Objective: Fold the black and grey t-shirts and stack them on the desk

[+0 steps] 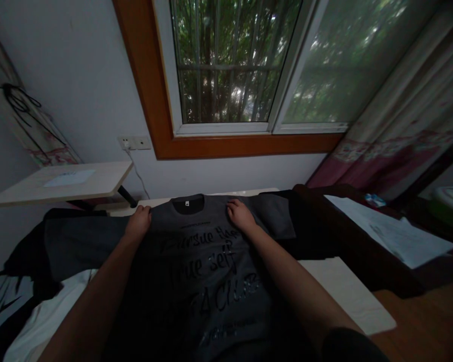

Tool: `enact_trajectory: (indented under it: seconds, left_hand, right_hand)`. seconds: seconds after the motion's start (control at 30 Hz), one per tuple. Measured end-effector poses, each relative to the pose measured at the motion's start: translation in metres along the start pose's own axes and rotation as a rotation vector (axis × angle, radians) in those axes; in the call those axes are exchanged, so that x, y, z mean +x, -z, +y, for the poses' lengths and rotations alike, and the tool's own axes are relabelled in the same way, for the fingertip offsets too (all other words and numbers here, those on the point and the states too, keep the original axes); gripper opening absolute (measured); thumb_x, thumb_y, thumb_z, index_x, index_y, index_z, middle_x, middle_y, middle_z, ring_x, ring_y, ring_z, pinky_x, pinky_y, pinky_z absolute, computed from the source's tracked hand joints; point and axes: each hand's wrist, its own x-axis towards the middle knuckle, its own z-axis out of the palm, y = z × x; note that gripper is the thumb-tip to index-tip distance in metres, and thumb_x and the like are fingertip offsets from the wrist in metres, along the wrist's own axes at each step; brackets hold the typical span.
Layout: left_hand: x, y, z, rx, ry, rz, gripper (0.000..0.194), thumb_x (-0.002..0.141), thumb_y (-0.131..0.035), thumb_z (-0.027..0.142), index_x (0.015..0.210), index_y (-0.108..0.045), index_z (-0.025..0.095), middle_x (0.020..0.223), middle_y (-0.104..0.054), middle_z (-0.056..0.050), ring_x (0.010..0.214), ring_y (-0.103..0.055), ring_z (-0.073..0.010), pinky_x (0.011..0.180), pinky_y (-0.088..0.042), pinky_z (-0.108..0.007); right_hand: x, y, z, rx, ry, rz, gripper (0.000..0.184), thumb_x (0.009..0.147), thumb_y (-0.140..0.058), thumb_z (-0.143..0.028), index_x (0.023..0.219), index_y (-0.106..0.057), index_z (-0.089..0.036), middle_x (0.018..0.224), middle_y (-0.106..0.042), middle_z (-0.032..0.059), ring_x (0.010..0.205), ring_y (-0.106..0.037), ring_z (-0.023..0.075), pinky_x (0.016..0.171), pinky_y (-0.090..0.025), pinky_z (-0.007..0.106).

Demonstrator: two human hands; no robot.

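A dark grey T-shirt [207, 271] with black lettering lies spread face up in front of me, collar toward the window. My left hand [139, 221] rests on its left shoulder, fingers curled onto the cloth. On the right shoulder beside the collar sits my right hand [240, 213], its fingers bent and pressing on the fabric. Whether either hand pinches the cloth is hard to tell.
More dark clothing [30, 251] lies at the left over white bedding [45, 317]. A small light wooden table [98, 183] stands at the left by the wall. At the right is a dark wooden table [419, 311] with white papers [396, 234], below a curtain [400, 146] and window [226, 65].
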Motion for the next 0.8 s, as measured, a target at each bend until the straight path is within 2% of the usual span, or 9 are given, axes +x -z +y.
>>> enact_trajectory:
  seconds: [0.13, 0.27, 0.4, 0.57, 0.8]
  left_hand:
    - [0.017, -0.001, -0.007, 0.039, -0.015, -0.053, 0.036, 0.097, -0.04, 0.026, 0.118, -0.066, 0.015, 0.118, -0.065, -0.017, 0.1, -0.07, -0.0273, 0.087, -0.054, -0.036]
    - [0.031, 0.0, -0.008, 0.056, -0.027, -0.099, 0.032, 0.094, -0.043, 0.022, 0.111, -0.068, 0.013, 0.112, -0.069, -0.018, 0.1, -0.07, -0.0275, 0.088, -0.054, -0.035]
    - [0.038, 0.001, -0.007, 0.06, -0.023, -0.11, 0.033, 0.092, -0.042, 0.018, 0.11, -0.068, 0.01, 0.112, -0.071, -0.02, 0.1, -0.071, -0.0275, 0.088, -0.054, -0.036]
    - [0.049, 0.003, -0.006, 0.053, 0.017, -0.1, 0.034, 0.09, -0.043, 0.016, 0.11, -0.069, 0.008, 0.109, -0.073, -0.023, 0.097, -0.073, -0.0284, 0.087, -0.055, -0.037]
    - [0.058, 0.0, 0.001, 0.015, 0.101, -0.011, 0.036, 0.094, -0.039, 0.02, 0.11, -0.068, 0.008, 0.104, -0.074, -0.023, 0.093, -0.074, -0.0299, 0.082, -0.056, -0.038]
  right_hand:
    - [0.021, 0.005, 0.012, -0.038, -0.131, -0.051, 0.041, 0.104, -0.038, -0.031, 0.131, -0.067, -0.022, 0.146, -0.053, 0.0113, 0.113, -0.066, 0.0233, 0.098, -0.05, 0.03]
    - [0.034, 0.007, 0.019, -0.064, -0.157, -0.088, 0.04, 0.102, -0.04, -0.031, 0.129, -0.068, -0.022, 0.146, -0.053, 0.0117, 0.109, -0.068, 0.0256, 0.094, -0.053, 0.034]
    - [0.032, 0.004, 0.016, -0.095, -0.167, -0.092, 0.042, 0.102, -0.039, -0.032, 0.135, -0.063, -0.023, 0.147, -0.052, 0.0125, 0.108, -0.068, 0.0261, 0.092, -0.053, 0.035]
    - [0.025, 0.0, 0.008, -0.139, -0.21, -0.066, 0.045, 0.103, -0.032, -0.031, 0.136, -0.06, -0.02, 0.147, -0.049, 0.0182, 0.104, -0.069, 0.0282, 0.085, -0.055, 0.039]
    - [0.025, -0.002, 0.002, -0.188, -0.277, 0.009, 0.043, 0.103, -0.033, -0.033, 0.13, -0.063, -0.016, 0.139, -0.051, 0.0226, 0.106, -0.064, 0.0298, 0.086, -0.053, 0.041]
